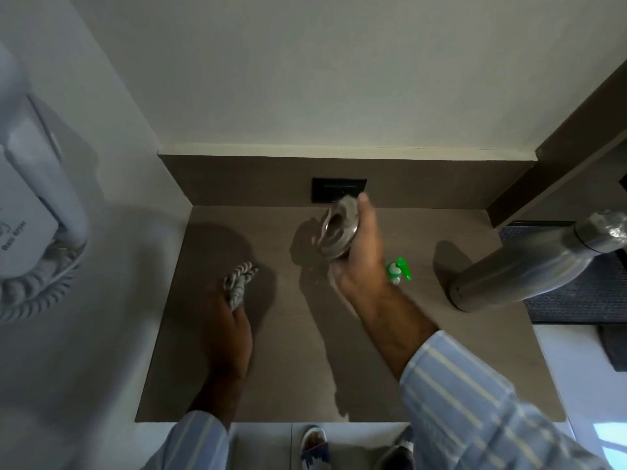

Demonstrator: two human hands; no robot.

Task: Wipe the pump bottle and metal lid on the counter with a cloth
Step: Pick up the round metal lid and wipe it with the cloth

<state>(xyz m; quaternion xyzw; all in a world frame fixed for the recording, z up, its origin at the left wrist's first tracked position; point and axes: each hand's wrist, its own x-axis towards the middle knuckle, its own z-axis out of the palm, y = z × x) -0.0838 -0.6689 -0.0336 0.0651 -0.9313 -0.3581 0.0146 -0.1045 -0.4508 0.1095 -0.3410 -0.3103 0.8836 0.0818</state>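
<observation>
— Hidden or cut off?
— Pump bottle (397,270) mostly behind right hand (359,252); only green top showing. Lid (337,228) blurred, far rim under fingers. Cloth (237,283) partly buried in left hand (227,320).
— At the edges?
— Flask (529,269) cap cropped right; dryer (30,212) cropped left, label too blurred to read fully.

Left hand (230,320) fisted low, right hand (359,252) raised, fingers curled gripping

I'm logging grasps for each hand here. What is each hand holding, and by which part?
Right hand grips the metal lid by its rim, lifted and tilted. Left hand holds the bunched cloth by its near end.
</observation>
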